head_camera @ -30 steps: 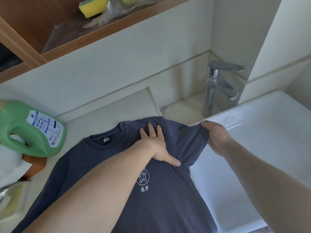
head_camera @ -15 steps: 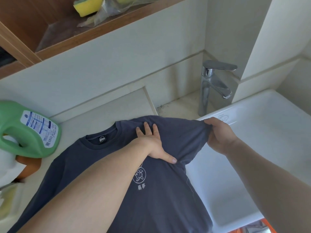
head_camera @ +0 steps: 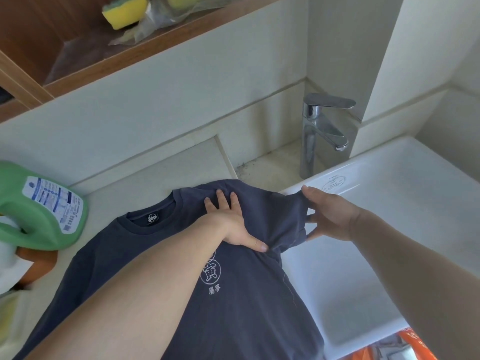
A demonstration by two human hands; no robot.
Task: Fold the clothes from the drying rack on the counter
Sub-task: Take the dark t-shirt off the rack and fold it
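A dark navy T-shirt [head_camera: 241, 307] with a white round print lies face up on the pale counter [head_camera: 145, 178], collar toward the wall. My left hand [head_camera: 231, 224] presses flat on its right shoulder, fingers spread, thumb pointing toward the armpit. My right hand [head_camera: 330, 216] holds the end of the right sleeve [head_camera: 283, 219], which is stretched out over the edge of the sink. The drying rack is out of view.
A white sink [head_camera: 376, 229] lies right of the shirt with a chrome tap [head_camera: 319, 131] behind it. A green detergent jug [head_camera: 39, 206] lies at the left. A wooden shelf [head_camera: 155, 45] above holds a yellow sponge [head_camera: 124, 11].
My right hand's fingers have loosened and spread along the sleeve end, and the sleeve is drawn out flatter. The left hand stays pressed on the shoulder. The camera shifted slightly.
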